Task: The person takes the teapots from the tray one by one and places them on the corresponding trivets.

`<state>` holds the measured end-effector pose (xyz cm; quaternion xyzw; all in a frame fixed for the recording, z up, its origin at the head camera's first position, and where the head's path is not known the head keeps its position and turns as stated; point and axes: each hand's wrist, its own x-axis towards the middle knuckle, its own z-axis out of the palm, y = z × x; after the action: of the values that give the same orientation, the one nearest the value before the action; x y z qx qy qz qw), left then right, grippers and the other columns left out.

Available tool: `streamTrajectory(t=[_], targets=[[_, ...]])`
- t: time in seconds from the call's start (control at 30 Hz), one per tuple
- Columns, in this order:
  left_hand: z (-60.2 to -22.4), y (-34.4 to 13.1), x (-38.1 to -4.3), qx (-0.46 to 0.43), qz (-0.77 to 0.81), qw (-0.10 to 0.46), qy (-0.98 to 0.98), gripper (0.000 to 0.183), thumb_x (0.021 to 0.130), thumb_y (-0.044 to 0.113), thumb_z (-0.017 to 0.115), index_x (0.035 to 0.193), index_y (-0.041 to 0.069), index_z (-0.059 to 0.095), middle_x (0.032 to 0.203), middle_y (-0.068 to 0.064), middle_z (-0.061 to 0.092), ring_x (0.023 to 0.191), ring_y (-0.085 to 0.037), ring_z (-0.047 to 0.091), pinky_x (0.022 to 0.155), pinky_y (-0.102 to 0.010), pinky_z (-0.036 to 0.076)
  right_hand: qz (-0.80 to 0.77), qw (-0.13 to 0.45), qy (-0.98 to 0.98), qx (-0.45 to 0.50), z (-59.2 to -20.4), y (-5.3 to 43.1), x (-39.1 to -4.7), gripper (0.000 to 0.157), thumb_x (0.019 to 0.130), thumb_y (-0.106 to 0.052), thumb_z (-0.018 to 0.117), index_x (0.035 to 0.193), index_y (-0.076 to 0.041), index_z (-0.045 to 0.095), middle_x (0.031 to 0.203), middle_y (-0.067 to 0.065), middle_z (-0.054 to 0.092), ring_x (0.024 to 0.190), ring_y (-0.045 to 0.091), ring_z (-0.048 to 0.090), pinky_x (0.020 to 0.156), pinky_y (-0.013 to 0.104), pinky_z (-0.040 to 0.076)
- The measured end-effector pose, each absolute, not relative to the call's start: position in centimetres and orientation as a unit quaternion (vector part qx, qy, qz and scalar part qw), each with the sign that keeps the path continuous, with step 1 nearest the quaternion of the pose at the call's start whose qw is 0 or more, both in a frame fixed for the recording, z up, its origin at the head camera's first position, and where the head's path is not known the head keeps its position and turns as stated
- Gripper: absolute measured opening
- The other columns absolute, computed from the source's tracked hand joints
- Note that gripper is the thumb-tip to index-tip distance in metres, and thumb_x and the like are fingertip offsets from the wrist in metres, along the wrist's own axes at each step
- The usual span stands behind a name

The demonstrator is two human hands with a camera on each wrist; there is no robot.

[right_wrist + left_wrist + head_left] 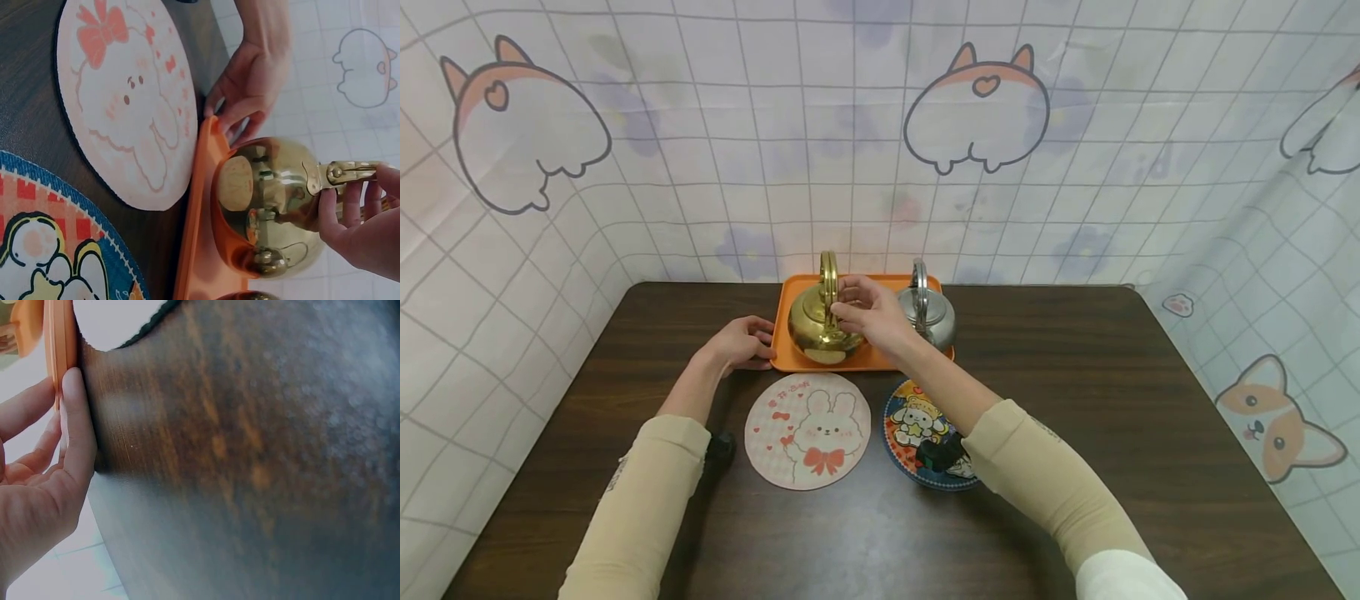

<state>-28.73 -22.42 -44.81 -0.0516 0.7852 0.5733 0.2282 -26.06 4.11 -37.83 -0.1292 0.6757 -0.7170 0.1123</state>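
Observation:
A shiny gold kettle (812, 327) stands on an orange tray (880, 360) at the back of the table. My right hand (874, 315) holds its upright handle, fingers curled about it in the right wrist view, where the round gold body (275, 194) shows closely. At the tray's left end, my left hand (747, 343) pinches the rim. The left wrist view has the thumb and fingers of that hand (47, 462) on either side of the orange edge (61, 350). A silver kettle (942, 321) sits on the right part of the tray, partly behind my right wrist.
In front of the tray lie a round pink rabbit mat (775, 442) and a round blue-edged cartoon mat (902, 442), the latter partly under my right forearm. The dark wood table (1075, 375) meets a grid-patterned curtain (865, 167) behind the tray.

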Motion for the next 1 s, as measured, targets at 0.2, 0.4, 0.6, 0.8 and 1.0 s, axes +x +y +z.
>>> streamTrajectory(t=[0.2, 0.4, 0.6, 0.8, 1.0], targets=[[-44.8, -22.5, -28.7, -0.054, 0.570, 0.227, 0.788, 0.062, 0.097, -0.010, 0.062, 0.152, -0.007, 0.033, 0.136, -0.025, 0.044, 0.097, -0.025, 0.061, 0.078, -0.030, 0.061, -0.713, 0.118, 0.677, -0.140, -37.3, 4.3, -25.2, 0.023, 0.101, 0.001, 0.064, 0.124, -0.001, 0.061, 0.117, 0.011, 0.062, 0.103, 0.021, 0.063, 0.093, 0.043, 0.057], [-44.9, -22.4, -28.7, -0.058, 0.569, 0.225, 0.789, 0.060, 0.098, -0.010, 0.060, 0.151, -0.006, 0.034, 0.135, -0.024, 0.045, 0.096, -0.023, 0.061, 0.077, -0.029, 0.061, -0.717, 0.127, 0.670, -0.142, -36.9, 4.3, -24.1, 0.027, 0.101, 0.002, 0.063, 0.127, 0.000, 0.061, 0.119, 0.013, 0.062, 0.106, 0.023, 0.063, 0.093, 0.042, 0.058], [-44.9, -22.4, -28.7, -0.058, 0.569, 0.224, 0.789, 0.060, 0.097, -0.011, 0.060, 0.151, -0.006, 0.034, 0.133, -0.023, 0.046, 0.090, -0.020, 0.062, 0.076, -0.029, 0.061, -0.714, 0.136, 0.669, -0.156, -36.6, 4.4, -22.8, 0.025, 0.101, 0.003, 0.063, 0.126, 0.001, 0.060, 0.122, 0.015, 0.062, 0.108, 0.025, 0.063, 0.091, 0.041, 0.058], [-45.0, -22.4, -28.8, -0.054, 0.571, 0.220, 0.789, 0.059, 0.096, -0.013, 0.056, 0.151, -0.007, 0.034, 0.133, -0.023, 0.046, 0.087, -0.017, 0.060, 0.076, -0.028, 0.060, -0.715, 0.145, 0.662, -0.172, -36.5, 4.4, -21.5, 0.027, 0.100, 0.004, 0.062, 0.126, 0.002, 0.059, 0.121, 0.015, 0.063, 0.107, 0.023, 0.064, 0.091, 0.042, 0.058], [-45.0, -22.4, -28.7, -0.050, 0.564, 0.215, 0.795, 0.060, 0.093, -0.014, 0.053, 0.150, -0.008, 0.034, 0.131, -0.022, 0.045, 0.086, -0.017, 0.057, 0.075, -0.028, 0.060, -0.714, 0.158, 0.656, -0.186, -36.7, 4.4, -20.6, 0.026, 0.100, 0.005, 0.061, 0.126, 0.003, 0.058, 0.120, 0.016, 0.062, 0.105, 0.023, 0.063, 0.091, 0.042, 0.058]])
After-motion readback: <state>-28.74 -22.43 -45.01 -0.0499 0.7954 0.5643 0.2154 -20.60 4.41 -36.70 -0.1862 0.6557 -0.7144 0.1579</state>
